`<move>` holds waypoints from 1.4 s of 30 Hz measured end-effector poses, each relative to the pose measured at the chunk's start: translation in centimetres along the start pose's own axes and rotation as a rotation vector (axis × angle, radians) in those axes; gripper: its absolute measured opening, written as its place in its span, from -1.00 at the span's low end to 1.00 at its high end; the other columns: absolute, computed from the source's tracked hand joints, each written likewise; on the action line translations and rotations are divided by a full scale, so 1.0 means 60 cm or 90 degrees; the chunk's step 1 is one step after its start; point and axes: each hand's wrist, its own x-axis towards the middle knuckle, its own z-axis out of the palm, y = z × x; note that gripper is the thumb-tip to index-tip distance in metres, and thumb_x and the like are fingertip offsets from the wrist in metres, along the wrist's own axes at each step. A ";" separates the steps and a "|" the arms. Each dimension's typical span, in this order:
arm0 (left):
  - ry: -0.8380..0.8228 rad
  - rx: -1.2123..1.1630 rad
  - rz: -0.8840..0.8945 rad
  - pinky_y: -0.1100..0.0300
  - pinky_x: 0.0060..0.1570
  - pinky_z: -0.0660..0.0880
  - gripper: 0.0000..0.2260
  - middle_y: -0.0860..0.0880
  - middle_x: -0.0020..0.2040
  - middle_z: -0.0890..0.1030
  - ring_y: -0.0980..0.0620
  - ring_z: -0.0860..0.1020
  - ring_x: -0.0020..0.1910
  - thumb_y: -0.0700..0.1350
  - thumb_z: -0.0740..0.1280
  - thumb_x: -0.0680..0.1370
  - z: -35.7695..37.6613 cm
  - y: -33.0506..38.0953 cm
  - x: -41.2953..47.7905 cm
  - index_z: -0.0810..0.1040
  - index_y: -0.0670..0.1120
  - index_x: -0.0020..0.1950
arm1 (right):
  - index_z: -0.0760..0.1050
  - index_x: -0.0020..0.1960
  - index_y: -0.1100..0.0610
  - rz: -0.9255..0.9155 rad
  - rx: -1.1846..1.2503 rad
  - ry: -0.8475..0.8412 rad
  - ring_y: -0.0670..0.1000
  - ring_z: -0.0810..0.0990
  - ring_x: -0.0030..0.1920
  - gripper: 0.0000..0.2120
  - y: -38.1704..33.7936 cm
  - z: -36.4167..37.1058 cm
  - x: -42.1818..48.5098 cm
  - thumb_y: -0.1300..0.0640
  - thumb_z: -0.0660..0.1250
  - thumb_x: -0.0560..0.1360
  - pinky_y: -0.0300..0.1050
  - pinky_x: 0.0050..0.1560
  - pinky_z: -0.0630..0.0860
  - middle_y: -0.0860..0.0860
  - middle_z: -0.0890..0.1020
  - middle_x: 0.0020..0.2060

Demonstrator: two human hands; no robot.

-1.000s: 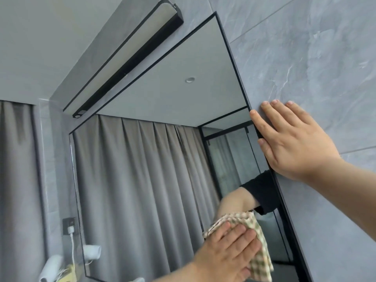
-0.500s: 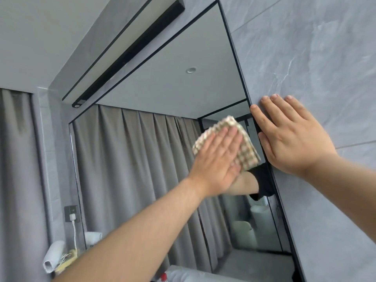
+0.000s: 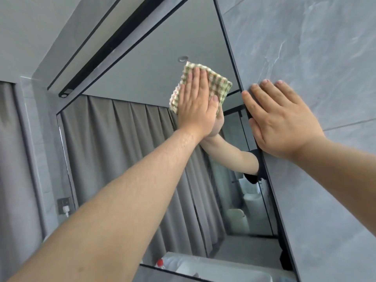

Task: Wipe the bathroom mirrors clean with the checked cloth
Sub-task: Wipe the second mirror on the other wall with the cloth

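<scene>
A black-framed mirror (image 3: 154, 64) fills the wall ahead, reflecting grey curtains and a ceiling. My left hand (image 3: 196, 102) lies flat with straight fingers on the folded green-and-cream checked cloth (image 3: 218, 84), pressing it against the upper part of the glass near the right frame. My right hand (image 3: 280, 121) rests flat on the grey marbled wall tile (image 3: 305, 47), its thumb over the mirror's black right edge. The lower part of the cloth is hidden under my palm.
A long black-edged light bar (image 3: 114, 43) runs above the mirror. At lower left a wall socket (image 3: 64, 204) holds a white plug. A bottle with a red cap (image 3: 160, 262) and a white basin (image 3: 203, 269) show at the bottom.
My left hand has swept the cloth up the mirror from the lower right to the upper area near the frame. My right hand has stayed on the wall.
</scene>
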 end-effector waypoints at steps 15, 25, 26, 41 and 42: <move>-0.126 -0.112 -0.225 -0.03 0.50 0.02 -0.34 -0.13 0.64 -0.11 -0.11 -0.05 0.61 -0.02 0.01 0.59 0.103 0.134 -0.507 -0.16 -0.21 0.62 | 0.19 0.55 0.26 0.049 0.067 -0.061 0.29 0.24 0.51 -0.45 -0.028 -0.007 -0.061 0.02 0.00 0.63 0.20 0.56 0.01 0.27 0.32 0.49; -0.166 -0.149 -0.284 0.06 0.53 -0.32 -0.33 0.12 0.53 -0.49 0.06 -0.36 0.56 0.07 -0.10 0.59 0.072 0.144 -0.479 -0.54 0.02 0.50 | 0.19 0.54 0.30 0.042 0.097 -0.043 0.34 0.23 0.49 -0.44 -0.033 -0.014 -0.060 0.02 -0.03 0.64 0.21 0.55 -0.02 0.32 0.30 0.48; -0.159 -0.146 -0.280 0.06 0.53 -0.34 -0.34 0.10 0.52 -0.51 0.09 -0.40 0.55 0.08 -0.12 0.59 0.064 0.134 -0.441 -0.52 0.00 0.50 | 0.19 0.54 0.30 0.043 0.096 -0.038 0.34 0.23 0.49 -0.44 -0.034 -0.013 -0.061 0.02 -0.03 0.64 0.21 0.54 -0.02 0.32 0.30 0.48; -0.004 -0.134 -0.394 0.19 0.53 -0.32 -0.42 0.00 0.61 -0.20 0.13 -0.27 0.58 0.06 -0.15 0.59 0.083 0.003 -0.327 -0.24 -0.07 0.57 | 0.15 0.55 0.31 0.041 0.088 -0.061 0.35 0.21 0.50 -0.43 -0.035 -0.011 -0.060 0.03 -0.03 0.63 0.25 0.54 -0.01 0.34 0.29 0.48; 0.006 -0.138 -0.424 0.19 0.53 -0.32 -0.40 0.00 0.61 -0.20 0.14 -0.26 0.57 0.08 -0.15 0.58 0.086 -0.013 -0.336 -0.23 -0.08 0.58 | 0.15 0.55 0.31 0.043 0.084 -0.066 0.35 0.21 0.50 -0.42 -0.035 -0.010 -0.060 0.02 -0.03 0.63 0.25 0.54 -0.01 0.33 0.28 0.48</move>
